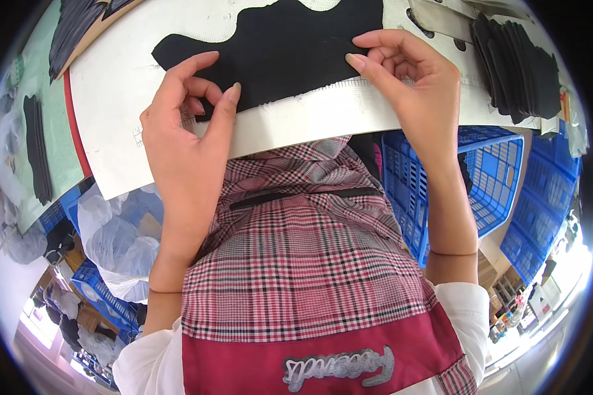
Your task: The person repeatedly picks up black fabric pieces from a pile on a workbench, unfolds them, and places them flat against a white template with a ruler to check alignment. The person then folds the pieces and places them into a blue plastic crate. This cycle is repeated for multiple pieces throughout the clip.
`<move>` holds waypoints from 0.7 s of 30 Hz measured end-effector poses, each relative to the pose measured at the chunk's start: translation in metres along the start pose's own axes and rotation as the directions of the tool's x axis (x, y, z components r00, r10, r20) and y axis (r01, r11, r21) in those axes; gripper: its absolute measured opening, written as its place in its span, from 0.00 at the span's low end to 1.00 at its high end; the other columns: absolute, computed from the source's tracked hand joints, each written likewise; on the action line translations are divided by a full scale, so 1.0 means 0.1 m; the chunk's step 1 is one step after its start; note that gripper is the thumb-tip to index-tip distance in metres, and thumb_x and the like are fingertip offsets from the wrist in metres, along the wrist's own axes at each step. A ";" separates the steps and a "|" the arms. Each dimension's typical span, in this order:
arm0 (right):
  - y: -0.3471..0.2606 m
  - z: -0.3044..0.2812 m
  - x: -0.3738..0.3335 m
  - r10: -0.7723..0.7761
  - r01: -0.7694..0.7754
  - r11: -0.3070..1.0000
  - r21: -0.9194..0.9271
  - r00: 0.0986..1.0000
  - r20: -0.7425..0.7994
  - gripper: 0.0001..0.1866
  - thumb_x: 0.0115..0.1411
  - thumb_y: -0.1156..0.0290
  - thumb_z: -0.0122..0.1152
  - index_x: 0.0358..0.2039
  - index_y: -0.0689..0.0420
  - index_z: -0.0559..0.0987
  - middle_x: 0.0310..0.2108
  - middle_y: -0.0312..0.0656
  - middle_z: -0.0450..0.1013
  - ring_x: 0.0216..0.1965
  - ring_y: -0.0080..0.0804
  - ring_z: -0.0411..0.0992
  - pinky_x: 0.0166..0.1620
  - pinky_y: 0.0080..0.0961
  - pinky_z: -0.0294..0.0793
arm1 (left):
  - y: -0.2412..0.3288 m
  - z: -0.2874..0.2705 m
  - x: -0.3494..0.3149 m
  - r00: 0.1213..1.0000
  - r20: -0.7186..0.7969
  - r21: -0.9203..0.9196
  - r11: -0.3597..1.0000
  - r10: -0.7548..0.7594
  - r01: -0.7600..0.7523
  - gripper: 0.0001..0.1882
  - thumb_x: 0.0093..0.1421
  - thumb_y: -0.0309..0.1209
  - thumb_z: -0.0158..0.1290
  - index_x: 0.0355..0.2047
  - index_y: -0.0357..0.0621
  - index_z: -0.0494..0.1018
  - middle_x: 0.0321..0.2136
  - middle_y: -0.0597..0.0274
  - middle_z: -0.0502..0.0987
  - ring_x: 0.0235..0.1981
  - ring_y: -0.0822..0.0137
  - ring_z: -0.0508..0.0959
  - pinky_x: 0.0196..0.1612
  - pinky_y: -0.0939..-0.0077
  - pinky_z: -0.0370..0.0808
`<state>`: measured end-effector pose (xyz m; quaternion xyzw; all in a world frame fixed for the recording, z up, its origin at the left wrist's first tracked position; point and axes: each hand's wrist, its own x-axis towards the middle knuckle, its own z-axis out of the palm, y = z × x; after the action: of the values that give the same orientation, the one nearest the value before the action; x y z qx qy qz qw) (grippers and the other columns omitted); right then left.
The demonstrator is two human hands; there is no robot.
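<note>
A black fabric piece [290,52] with a wavy far edge lies flat on the white work surface in front of me. My left hand [188,125] is over its left part, thumb and forefinger apart, the other fingers loosely bent. At the right end, the thumb and forefinger of my right hand [412,82] touch or hover just above the cloth, with a small gap between them; its other fingers curl inward. Neither hand visibly grips the fabric. To the right lies a stack of black fabric pieces [517,69].
Dark cut pieces [85,29] sit at the far left, and a narrow black stack [38,148] lies on the green surface [66,155]. Below the white board's edge [296,135] are a blue plastic crate [487,178] at right and a whitish plastic bag [122,237] at left.
</note>
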<state>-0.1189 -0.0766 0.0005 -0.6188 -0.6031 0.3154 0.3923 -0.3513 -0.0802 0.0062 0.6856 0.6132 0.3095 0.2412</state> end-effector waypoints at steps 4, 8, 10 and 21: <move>0.01 0.00 0.00 -0.019 0.019 1.000 -0.014 1.000 -0.001 0.09 0.54 0.76 0.69 0.37 0.60 0.84 0.24 0.27 0.72 0.27 0.11 0.66 0.33 0.11 0.65 | 0.03 0.00 0.01 0.999 -0.005 -0.037 0.999 -0.037 0.037 0.17 0.54 0.25 0.61 0.45 0.42 0.77 0.23 0.70 0.72 0.28 0.75 0.67 0.40 0.79 0.65; 0.00 0.02 -0.01 -0.035 0.034 0.998 -0.055 0.999 -0.010 0.09 0.54 0.77 0.69 0.37 0.60 0.84 0.24 0.27 0.72 0.27 0.11 0.66 0.33 0.11 0.66 | 0.02 0.02 0.00 0.999 -0.013 -0.055 0.997 -0.049 0.048 0.16 0.53 0.25 0.62 0.44 0.43 0.77 0.22 0.70 0.73 0.27 0.74 0.67 0.41 0.77 0.65; 0.00 0.02 -0.01 -0.040 0.039 0.998 -0.056 0.999 -0.017 0.09 0.53 0.77 0.70 0.37 0.59 0.84 0.24 0.27 0.72 0.27 0.11 0.66 0.33 0.11 0.66 | 0.03 0.01 0.01 0.998 -0.005 -0.066 0.996 -0.062 0.062 0.16 0.53 0.25 0.62 0.44 0.43 0.77 0.22 0.70 0.73 0.27 0.74 0.67 0.40 0.77 0.65; 0.02 0.06 -0.03 -0.075 0.074 0.997 -0.021 0.996 -0.053 0.09 0.52 0.78 0.69 0.36 0.61 0.82 0.21 0.30 0.71 0.21 0.14 0.64 0.26 0.13 0.65 | 0.03 0.01 0.01 0.998 -0.009 -0.060 0.996 -0.064 0.064 0.17 0.54 0.24 0.62 0.45 0.42 0.77 0.22 0.69 0.73 0.27 0.73 0.67 0.39 0.76 0.65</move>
<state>-0.1231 -0.0790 -0.0042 -0.6077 -0.6180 0.2781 0.4141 -0.3484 -0.0799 0.0081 0.6562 0.6267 0.3237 0.2679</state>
